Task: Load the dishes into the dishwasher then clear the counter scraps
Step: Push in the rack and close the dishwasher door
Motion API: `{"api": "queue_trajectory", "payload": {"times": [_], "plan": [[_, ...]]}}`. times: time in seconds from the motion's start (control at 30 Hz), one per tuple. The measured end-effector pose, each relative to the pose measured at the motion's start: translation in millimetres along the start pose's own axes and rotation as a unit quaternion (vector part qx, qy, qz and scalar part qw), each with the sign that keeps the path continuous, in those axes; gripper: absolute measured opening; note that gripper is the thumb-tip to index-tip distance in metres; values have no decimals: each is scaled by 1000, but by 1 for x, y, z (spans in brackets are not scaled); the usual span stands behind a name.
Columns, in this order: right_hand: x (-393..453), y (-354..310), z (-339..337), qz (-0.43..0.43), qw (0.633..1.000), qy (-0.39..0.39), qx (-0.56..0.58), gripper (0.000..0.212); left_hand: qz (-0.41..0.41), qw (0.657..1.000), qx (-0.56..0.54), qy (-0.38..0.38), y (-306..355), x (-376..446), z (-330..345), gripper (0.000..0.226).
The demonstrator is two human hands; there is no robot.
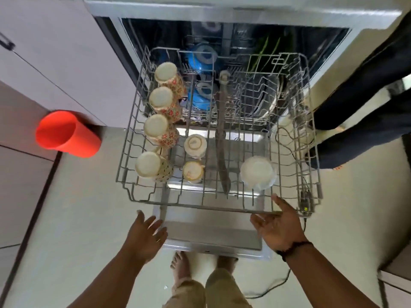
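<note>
The dishwasher's grey wire upper rack (142, 200) is pulled out over the open door (211, 238). Several flowered mugs (159, 126) stand upside down along its left side. Two small cups (195, 145) sit near the middle, and a white bowl (257, 171) lies upside down at the right. A long knife (221, 150) lies down the centre. Blue bowls (200, 61) show in the lower rack behind. My left hand (144, 235) hovers open just below the rack's front edge. My right hand (278, 226) is open, palm up, at the rack's front right corner.
A red plastic cup (66, 134) stands on the floor at the left, against the cabinet (55, 63). Another person's dark-trousered legs (364, 103) stand at the right of the dishwasher. A black cable (280, 283) runs across the floor. My bare feet (181, 266) are below the door.
</note>
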State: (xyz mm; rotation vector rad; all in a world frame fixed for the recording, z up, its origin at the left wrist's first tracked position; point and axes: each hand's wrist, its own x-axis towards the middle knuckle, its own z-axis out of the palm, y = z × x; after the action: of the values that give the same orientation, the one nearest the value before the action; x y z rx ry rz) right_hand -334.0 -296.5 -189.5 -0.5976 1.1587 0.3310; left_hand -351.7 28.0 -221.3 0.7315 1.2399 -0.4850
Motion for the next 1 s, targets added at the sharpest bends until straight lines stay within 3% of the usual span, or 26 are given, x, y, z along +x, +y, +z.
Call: {"api": "queue_trajectory", "payload": {"times": [0.07, 0.17, 0.27, 0.4, 0.57, 0.67, 0.77, 1.0], "plan": [[6, 0, -3, 2, 999, -10, 36, 23, -6, 997, -49, -54, -16, 4, 20, 63], [6, -1, -9, 7, 996, -22, 86, 35, -14, 989, -100, -111, -28, 2, 46, 69], [3, -4, -8, 18, 992, -39, 117, 58, -12, 977, -170, -126, -28, 4, 58, 68], [10, -6, -2, 33, 987, 8, 155, 87, -17, 965, -205, -165, -22, 11, 58, 61], [23, -14, 20, -63, 976, -92, 186, 72, -2, 965, -168, -201, 4, 18, 73, 52], [36, -31, 39, -92, 976, -79, 182, 96, 31, 968, -190, -159, 34, 18, 93, 50], [53, -49, 59, -122, 968, -145, 166, 92, 71, 948, -278, -140, 66, 14, 119, 53], [88, -97, 114, -148, 947, -212, 191, 98, 106, 908, -324, -242, 106, 26, 193, 58]]}}
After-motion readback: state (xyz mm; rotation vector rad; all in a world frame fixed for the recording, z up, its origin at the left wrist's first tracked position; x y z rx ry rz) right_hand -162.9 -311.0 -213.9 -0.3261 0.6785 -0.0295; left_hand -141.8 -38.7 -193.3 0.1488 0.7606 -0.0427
